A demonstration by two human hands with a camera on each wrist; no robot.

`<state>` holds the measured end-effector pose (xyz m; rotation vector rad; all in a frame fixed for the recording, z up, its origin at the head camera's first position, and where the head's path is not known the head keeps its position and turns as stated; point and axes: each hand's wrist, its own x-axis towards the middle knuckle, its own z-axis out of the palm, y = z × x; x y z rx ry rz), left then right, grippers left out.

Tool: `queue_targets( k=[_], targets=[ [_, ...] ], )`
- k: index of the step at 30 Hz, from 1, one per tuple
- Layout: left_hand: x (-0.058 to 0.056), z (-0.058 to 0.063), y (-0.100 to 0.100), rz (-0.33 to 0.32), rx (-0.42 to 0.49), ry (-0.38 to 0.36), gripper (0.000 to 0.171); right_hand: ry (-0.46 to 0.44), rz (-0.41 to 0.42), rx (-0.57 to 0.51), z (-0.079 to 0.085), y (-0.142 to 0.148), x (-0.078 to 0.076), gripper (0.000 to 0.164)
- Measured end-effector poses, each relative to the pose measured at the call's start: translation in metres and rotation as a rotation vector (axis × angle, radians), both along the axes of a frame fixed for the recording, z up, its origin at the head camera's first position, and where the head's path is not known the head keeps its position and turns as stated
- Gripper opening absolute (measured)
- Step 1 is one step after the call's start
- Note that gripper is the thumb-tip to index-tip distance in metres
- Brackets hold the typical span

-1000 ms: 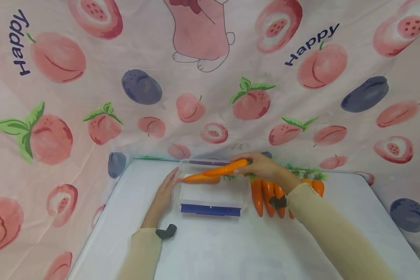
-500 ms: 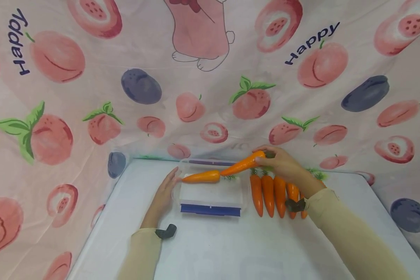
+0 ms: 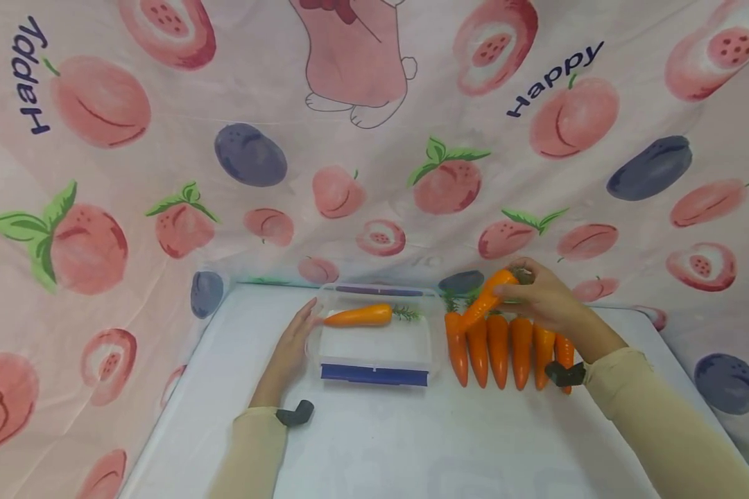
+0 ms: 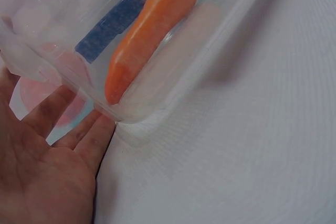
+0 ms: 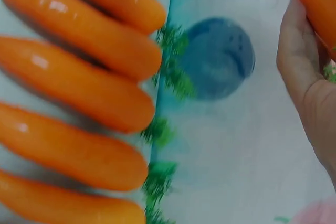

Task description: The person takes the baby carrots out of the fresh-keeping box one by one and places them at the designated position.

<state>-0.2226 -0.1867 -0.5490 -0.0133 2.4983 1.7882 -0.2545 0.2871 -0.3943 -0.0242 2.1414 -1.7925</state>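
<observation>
My right hand [image 3: 539, 291] holds a carrot [image 3: 488, 299] by its leafy end, raised over the row of carrots with its tip slanting down to the left. The right wrist view shows the thumb against that carrot [image 5: 320, 9] at the right edge. My left hand [image 3: 292, 343] lies with straight fingers along the left end of a clear plastic box [image 3: 374, 360] with blue clips. In the left wrist view its fingertips [image 4: 100, 129] touch the wall of the box. Inside, along the far side, lies one carrot [image 3: 358, 316], green top pointing right.
Several carrots [image 3: 501, 353] lie side by side right of the box, green tops toward the back, tips toward me. A white table [image 3: 374, 443] bears everything. Behind it hangs a fruit-printed cloth [image 3: 374, 180].
My right hand has carried its carrot rightward from above the box to above the carrot row, tilting it more steeply. The left hand and the box have stayed put.
</observation>
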Motion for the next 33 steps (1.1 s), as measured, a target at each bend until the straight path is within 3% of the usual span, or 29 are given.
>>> queue_targets(
  k=[4, 7, 9, 14, 26, 28, 33],
  targets=[
    [0.0, 0.001, 0.0, -0.003, 0.003, -0.002, 0.045, -0.015, -0.043, 0.001, 0.0, 0.017, 0.004, 0.091],
    [0.001, 0.002, 0.0, 0.0, 0.001, -0.008, 0.045, -0.037, -0.055, -0.061, -0.001, 0.029, 0.007, 0.102],
    [0.001, 0.002, 0.0, 0.0, -0.003, -0.012, 0.045, -0.045, -0.065, -0.089, -0.004, 0.037, 0.008, 0.099],
    [0.002, 0.003, 0.001, -0.001, -0.003, -0.013, 0.045, -0.034, -0.071, -0.042, -0.012, 0.057, 0.01, 0.088],
    [0.001, 0.003, 0.0, -0.008, 0.0, 0.003, 0.045, -0.017, -0.116, 0.04, -0.027, 0.098, 0.014, 0.089],
    [0.001, 0.002, 0.0, -0.008, 0.001, 0.0, 0.045, -0.024, -0.129, 0.012, -0.03, 0.105, 0.015, 0.084],
    [0.001, 0.001, 0.0, -0.013, 0.012, 0.007, 0.044, -0.076, -0.2, -0.138, -0.035, 0.125, 0.019, 0.093]
  ],
)
